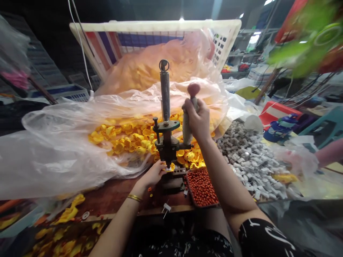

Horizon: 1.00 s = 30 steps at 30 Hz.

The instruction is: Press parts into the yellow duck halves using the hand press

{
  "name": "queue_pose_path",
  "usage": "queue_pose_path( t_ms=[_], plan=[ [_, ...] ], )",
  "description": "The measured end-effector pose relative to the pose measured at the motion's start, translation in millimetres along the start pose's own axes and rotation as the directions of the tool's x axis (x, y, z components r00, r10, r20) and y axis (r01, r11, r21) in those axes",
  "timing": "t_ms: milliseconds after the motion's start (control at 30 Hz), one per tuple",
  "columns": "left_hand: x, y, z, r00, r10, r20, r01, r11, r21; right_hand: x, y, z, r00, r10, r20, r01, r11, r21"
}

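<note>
A dark hand press (167,141) with an upright spring stands at the centre of the wooden bench. My right hand (197,116) is wrapped round the press's lever (187,125), below its red knob. Down at the press's foot, my left hand (158,170) pinches a small yellow piece (171,167) under the ram; a bit of white shows at the ram's tip. Behind the press lie many yellow plastic shells (128,139) on clear plastic. A tray of small red beads (203,187) sits right of the base.
Grey-white small blocks (246,164) are heaped at the right. A white crate (155,25) with a filled plastic bag leans behind. One white part with metal pins (166,207) lies at the bench's front edge. Another person's arm (331,152) shows at the far right.
</note>
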State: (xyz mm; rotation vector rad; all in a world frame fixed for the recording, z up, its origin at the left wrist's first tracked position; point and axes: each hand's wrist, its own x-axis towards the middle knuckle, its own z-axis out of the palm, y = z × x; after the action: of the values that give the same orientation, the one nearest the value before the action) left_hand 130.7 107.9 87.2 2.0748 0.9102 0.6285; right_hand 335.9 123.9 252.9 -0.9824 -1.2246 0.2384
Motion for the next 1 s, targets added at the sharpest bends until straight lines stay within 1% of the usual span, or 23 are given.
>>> queue_pose_path(
  t_ms=[67, 133, 167, 233, 300, 333, 400, 467, 500, 533, 567, 633, 667, 700, 733, 767, 800, 833, 867, 900, 933, 967, 1000],
  plan=[
    [-0.4, -3.0, 0.3, 1.0, -0.01, 0.002, 0.01, 1.0, -0.006, -35.8, -23.8, -11.5, 0.988, -0.077, -0.131, 0.073, 0.997, -0.036],
    [0.0, -7.0, 1.2, 1.0, -0.028, 0.001, 0.028, 1.0, -0.013, -55.0, -33.6, -16.9, 0.967, -0.136, -0.216, 0.127, 0.99, -0.055],
    [0.5, -9.2, 2.1, 0.999, -0.041, -0.002, 0.041, 0.999, -0.017, -54.2, -32.3, -16.0, 0.963, -0.14, -0.231, 0.132, 0.99, -0.05],
    [2.0, -13.0, 5.2, 0.997, -0.074, -0.019, 0.073, 0.997, -0.026, -32.8, -18.1, -7.9, 0.977, -0.089, -0.193, 0.09, 0.996, -0.003],
    [2.7, -15.0, 9.6, 0.992, -0.11, -0.055, 0.108, 0.994, -0.035, 2.0, 6.9, 4.4, 0.997, 0.042, -0.065, -0.037, 0.996, 0.08],
    [2.1, -15.1, 12.0, 0.989, -0.126, -0.08, 0.123, 0.992, -0.04, 18.0, 21.0, 9.9, 0.99, 0.142, 0.001, -0.141, 0.983, 0.115],
    [-2.5, -13.7, 15.6, 0.98, -0.147, -0.136, 0.141, 0.989, -0.054, 36.4, 46.6, 15.7, 0.931, 0.356, 0.087, -0.365, 0.919, 0.147],
    [-12.6, -11.6, 16.7, 0.969, -0.155, -0.193, 0.146, 0.987, -0.064, 29.8, 63.8, 11.4, 0.866, 0.485, 0.119, -0.499, 0.853, 0.153],
    [-19.7, -10.7, 16.2, 0.958, -0.166, -0.233, 0.151, 0.985, -0.08, 17.2, 68.3, 5.5, 0.855, 0.506, 0.114, -0.519, 0.839, 0.163],
    [-27.8, -9.9, 15.1, 0.941, -0.188, -0.281, 0.162, 0.98, -0.114, -0.4, 70.0, -2.1, 0.859, 0.505, 0.079, -0.511, 0.84, 0.183],
    [-36.5, -9.1, 13.6, 0.919, -0.224, -0.324, 0.176, 0.97, -0.169, -21.9, 69.2, -10.6, 0.871, 0.491, 0.007, -0.482, 0.852, 0.203],
    [-54.1, -6.7, 9.9, 0.866, -0.345, -0.363, 0.225, 0.915, -0.335, -71.7, 61.6, -26.5, 0.874, 0.43, -0.225, -0.391, 0.899, 0.198],
    [-62.3, -4.6, 7.7, 0.838, -0.416, -0.352, 0.257, 0.871, -0.419, -97.8, 55.7, -32.2, 0.868, 0.367, -0.334, -0.337, 0.93, 0.145],
    [-70.1, -1.4, 4.7, 0.816, -0.472, -0.333, 0.285, 0.83, -0.479, -123.6, 49.0, -35.7, 0.877, 0.299, -0.376, -0.296, 0.953, 0.067],
    [-77.9, 2.7, 0.4, 0.799, -0.506, -0.325, 0.307, 0.808, -0.504, -148.4, 42.1, -37.0, 0.917, 0.249, -0.311, -0.264, 0.965, -0.005],
    [-86.2, 7.7, -5.9, 0.783, -0.522, -0.338, 0.327, 0.808, -0.489, -171.8, 35.8, -36.4, 0.971, 0.205, -0.121, -0.212, 0.976, -0.048],
    [-95.9, 13.1, -14.7, 0.774, -0.519, -0.362, 0.354, 0.829, -0.433, -193.1, 30.5, -34.5, 0.978, 0.154, 0.143, -0.145, 0.987, -0.068],
    [-107.7, 18.4, -26.5, 0.775, -0.505, -0.38, 0.392, 0.856, -0.337, -212.1, 26.6, -31.8, 0.905, 0.111, 0.412, -0.088, 0.993, -0.075],
    [-122.0, 22.7, -41.1, 0.778, -0.497, -0.386, 0.45, 0.868, -0.211, -228.4, 24.5, -29.0, 0.772, 0.081, 0.63, -0.037, 0.996, -0.082],
    [-139.0, 25.0, -58.2, 0.778, -0.514, -0.362, 0.529, 0.846, -0.065, -242.0, 24.2, -26.6, 0.63, 0.078, 0.773, 0.007, 0.994, -0.107],
    [-157.9, 24.7, -77.1, 0.763, -0.557, -0.327, 0.61, 0.788, 0.08, -252.8, 25.4, -24.9, 0.514, 0.107, 0.851, 0.047, 0.987, -0.153],
    [-177.8, 21.4, -96.7, 0.712, -0.629, -0.313, 0.697, 0.687, 0.206, -261.1, 27.6, -24.0, 0.439, 0.154, 0.885, 0.083, 0.974, -0.211],
    [-197.3, 15.2, -116.1, 0.618, -0.675, -0.403, 0.786, 0.552, 0.279, -267.0, 30.3, -23.9, 0.393, 0.2, 0.898, 0.117, 0.957, -0.264]
  ],
)
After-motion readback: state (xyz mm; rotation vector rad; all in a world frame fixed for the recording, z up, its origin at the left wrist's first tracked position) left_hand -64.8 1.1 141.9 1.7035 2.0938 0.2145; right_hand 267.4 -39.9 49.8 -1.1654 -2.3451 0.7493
